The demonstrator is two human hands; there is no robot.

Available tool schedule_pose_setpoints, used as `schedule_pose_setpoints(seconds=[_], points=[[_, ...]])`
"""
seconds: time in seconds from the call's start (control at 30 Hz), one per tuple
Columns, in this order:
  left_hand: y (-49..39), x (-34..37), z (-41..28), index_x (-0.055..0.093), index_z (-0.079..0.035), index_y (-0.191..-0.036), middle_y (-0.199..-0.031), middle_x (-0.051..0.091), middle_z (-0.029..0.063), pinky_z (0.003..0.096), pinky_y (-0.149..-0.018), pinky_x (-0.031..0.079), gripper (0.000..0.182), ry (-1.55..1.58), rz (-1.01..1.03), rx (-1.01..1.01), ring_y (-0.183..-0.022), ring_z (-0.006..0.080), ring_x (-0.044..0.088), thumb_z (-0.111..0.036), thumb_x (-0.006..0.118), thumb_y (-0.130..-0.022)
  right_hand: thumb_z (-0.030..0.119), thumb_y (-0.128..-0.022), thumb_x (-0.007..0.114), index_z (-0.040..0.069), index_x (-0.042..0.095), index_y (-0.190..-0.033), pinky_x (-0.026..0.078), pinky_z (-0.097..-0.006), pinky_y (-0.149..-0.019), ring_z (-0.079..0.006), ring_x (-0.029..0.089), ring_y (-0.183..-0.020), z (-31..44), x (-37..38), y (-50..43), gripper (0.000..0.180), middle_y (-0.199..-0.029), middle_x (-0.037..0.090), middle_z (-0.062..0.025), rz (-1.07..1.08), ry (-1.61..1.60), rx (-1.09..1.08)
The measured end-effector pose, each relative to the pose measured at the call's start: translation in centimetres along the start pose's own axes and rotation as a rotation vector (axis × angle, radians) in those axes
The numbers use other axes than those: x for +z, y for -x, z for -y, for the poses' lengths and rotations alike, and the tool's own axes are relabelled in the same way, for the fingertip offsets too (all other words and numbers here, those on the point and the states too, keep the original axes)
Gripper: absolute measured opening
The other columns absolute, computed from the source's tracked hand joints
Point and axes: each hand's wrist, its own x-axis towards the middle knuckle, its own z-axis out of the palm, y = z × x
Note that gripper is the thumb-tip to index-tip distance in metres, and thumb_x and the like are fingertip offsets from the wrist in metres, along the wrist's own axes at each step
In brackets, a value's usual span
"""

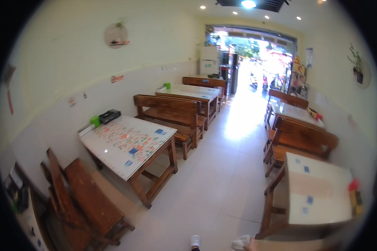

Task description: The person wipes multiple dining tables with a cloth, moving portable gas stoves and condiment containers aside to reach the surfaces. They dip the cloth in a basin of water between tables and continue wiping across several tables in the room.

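Note:
At the bottom edge of the picture, part of my right hand (251, 245) shows, closed on a crumpled white cloth (240, 242). Just right of it is a pale bench or board edge (286, 245), partly cut off by the rim. The nearest table is the cream-topped wooden table (320, 175) on the right, with small printed stickers on top. My left hand is out of view. A white shoe (194, 241) stands on the tiled floor left of the cloth.
A flower-patterned table (113, 147) stands at left, bearing a green cup (95, 121) and a black portable stove (110, 116). Wooden benches (94, 194) line both sides. The tiled aisle (204, 175) runs to a bright open doorway (254, 62). Beside it stands a white refrigerator (209, 62).

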Motion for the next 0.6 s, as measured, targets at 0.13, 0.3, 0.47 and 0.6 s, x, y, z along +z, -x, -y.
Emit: schedule_pose_setpoints(seconds=[0.13, 0.3, 0.47, 0.6], points=[[-4.6, -3.0, -19.0, 0.063, -0.008, -0.112, -0.100, 0.068, 0.0101, 0.0355, -0.079, 0.052, 0.036, -0.071, 0.037, 0.131, -0.088, 0.0237, 0.065, -0.034, 0.057, -0.089, 0.030, -0.084, 0.065, 0.003, 0.056, -0.122, 0.052, -0.0459, -0.074, -0.0374, 0.062, -0.087, 5.5, 1.9, -10.2, 0.047, -0.111, 0.061, -0.0234, -0.029, 0.172, 0.150], [-10.7, -6.2, -47.8, 0.064, -0.008, -0.111, -0.101, 0.069, 0.0101, 0.0361, -0.081, 0.051, 0.037, -0.136, -0.013, 0.461, -0.090, 0.0253, 0.065, -0.036, 0.057, -0.088, 0.029, -0.084, 0.065, 0.004, 0.055, -0.124, 0.052, -0.0473, -0.076, -0.0377, 0.061, -0.090, 12.3, 3.5, -23.4, 0.048, -0.114, 0.060, -0.0226, -0.012, 0.209, 0.254], [-13.6, -7.3, -80.7, 0.065, -0.009, -0.110, -0.101, 0.069, 0.0107, 0.0370, -0.084, 0.050, 0.040, 0.078, -0.071, 0.969, -0.096, 0.0255, 0.065, -0.039, 0.058, -0.085, 0.029, -0.084, 0.066, 0.005, 0.053, -0.126, 0.051, -0.0487, -0.078, -0.0380, 0.060, -0.094, 15.5, 5.6, -39.6, 0.050, -0.117, 0.059, -0.0219, -0.009, 0.229, 0.296], [-13.9, -6.5, -96.4, 0.064, -0.008, -0.111, -0.100, 0.069, 0.0109, 0.0366, -0.084, 0.050, 0.043, 0.121, 0.027, 1.047, -0.096, 0.0260, 0.065, -0.042, 0.059, -0.084, 0.029, -0.083, 0.066, 0.006, 0.052, -0.128, 0.050, -0.0499, -0.080, -0.0382, 0.060, -0.097, 18.9, 6.2, -55.0, 0.052, -0.120, 0.058, -0.0213, 0.023, 0.285, 0.328]])
